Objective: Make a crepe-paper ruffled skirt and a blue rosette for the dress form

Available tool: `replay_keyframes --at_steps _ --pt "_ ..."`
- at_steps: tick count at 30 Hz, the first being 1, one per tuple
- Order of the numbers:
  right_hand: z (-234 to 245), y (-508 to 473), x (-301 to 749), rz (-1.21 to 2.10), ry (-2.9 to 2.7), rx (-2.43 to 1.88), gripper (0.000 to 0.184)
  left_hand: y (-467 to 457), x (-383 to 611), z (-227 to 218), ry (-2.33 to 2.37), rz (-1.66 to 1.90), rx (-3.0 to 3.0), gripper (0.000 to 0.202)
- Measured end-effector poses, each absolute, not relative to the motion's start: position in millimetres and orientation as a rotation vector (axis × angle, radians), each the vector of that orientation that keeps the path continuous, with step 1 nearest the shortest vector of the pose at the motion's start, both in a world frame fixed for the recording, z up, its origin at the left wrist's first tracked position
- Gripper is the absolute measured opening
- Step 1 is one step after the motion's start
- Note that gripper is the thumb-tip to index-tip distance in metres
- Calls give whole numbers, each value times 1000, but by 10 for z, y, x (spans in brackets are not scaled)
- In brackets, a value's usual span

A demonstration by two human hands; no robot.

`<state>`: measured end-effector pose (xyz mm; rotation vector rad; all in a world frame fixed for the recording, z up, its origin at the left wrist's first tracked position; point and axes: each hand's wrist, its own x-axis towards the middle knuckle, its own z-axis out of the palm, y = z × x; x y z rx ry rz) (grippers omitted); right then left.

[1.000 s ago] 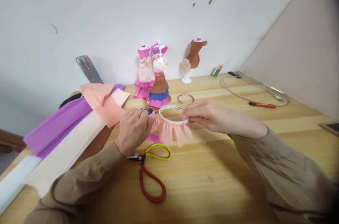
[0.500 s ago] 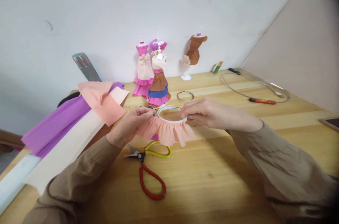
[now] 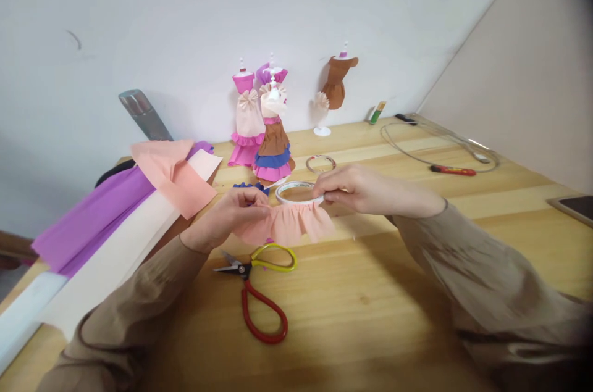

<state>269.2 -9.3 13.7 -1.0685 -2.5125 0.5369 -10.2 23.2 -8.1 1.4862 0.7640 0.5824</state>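
Observation:
My left hand (image 3: 229, 214) pinches the left end of a gathered peach crepe paper ruffle (image 3: 296, 224). At the right my right hand (image 3: 364, 191) grips a white tape roll (image 3: 301, 201) by its rim, thumb and fingers pressed together. The ruffle hangs in folds just below the roll, along its near edge; whether it is stuck to the tape I cannot tell. Scissors (image 3: 244, 271) with one yellow and one red handle lie on the table below the hands, blades parted and pointing left.
Peach crepe paper (image 3: 171, 173), purple paper (image 3: 99, 216) and cream paper (image 3: 109, 256) lie piled at left. Small dress forms in paper dresses (image 3: 273, 142) stand at the wall, a brown one (image 3: 334, 83) farther right. A ring (image 3: 320, 163), a red-handled tool (image 3: 453, 170) and a cable lie behind.
The view has shifted slightly. Both hands keep their grips, and the ruffle's lower edge sits a little higher, its folds seen at a flatter angle.

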Motion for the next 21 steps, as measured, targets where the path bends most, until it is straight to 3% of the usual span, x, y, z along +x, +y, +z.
replay_keyframes --at_steps 5,12,21 --pt "144 -94 2686 650 -2489 -1083 28 221 -129 32 539 543 1679 13" --pt "167 -124 2697 1010 -2314 -1048 27 309 -232 22 350 268 1627 15" --pt "90 -95 2681 1287 -1768 -851 14 400 -307 -43 299 352 1476 18"
